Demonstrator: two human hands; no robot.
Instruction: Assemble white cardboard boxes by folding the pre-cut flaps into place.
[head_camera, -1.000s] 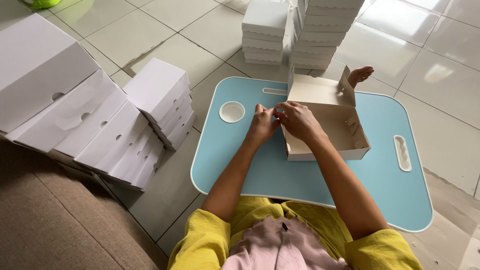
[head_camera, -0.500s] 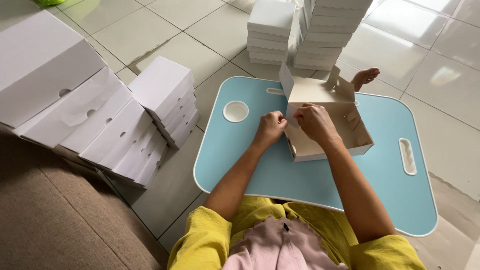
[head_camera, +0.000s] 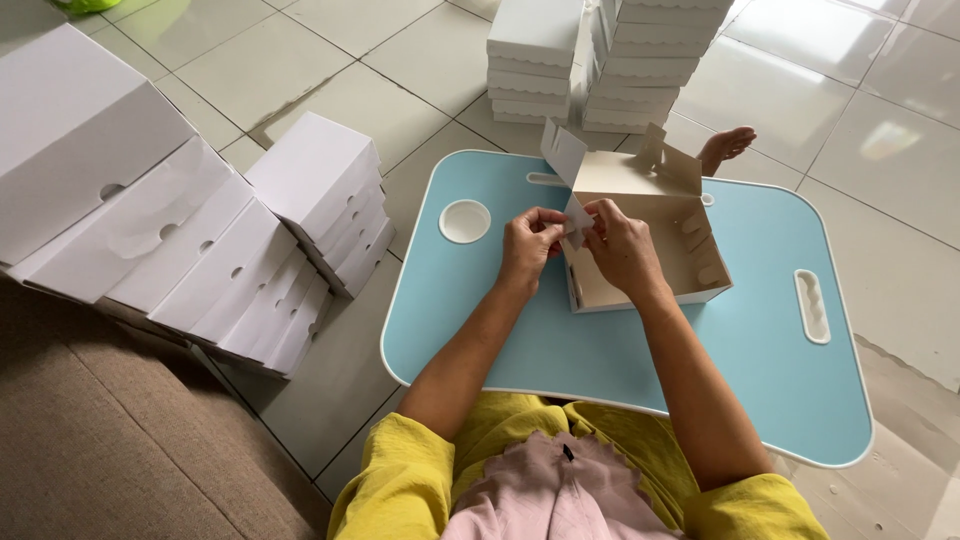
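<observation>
I see left hand (head_camera: 528, 243) and right hand (head_camera: 618, 246) pinching a flap of the cardboard box (head_camera: 650, 240) on the blue table (head_camera: 620, 340).

An open box (head_camera: 645, 235) is set on the lap table (head_camera: 760, 340); folded boxes (head_camera: 200, 230) are stacked left, further stacks (head_camera: 590, 60) behind

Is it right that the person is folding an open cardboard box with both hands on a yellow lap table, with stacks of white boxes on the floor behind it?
Not quite: the lap table is light blue, not yellow, as the head view shows. The rest holds: both hands, left and right, work a flap of the open cardboard box, and stacks of white boxes stand on the floor behind it.
</observation>
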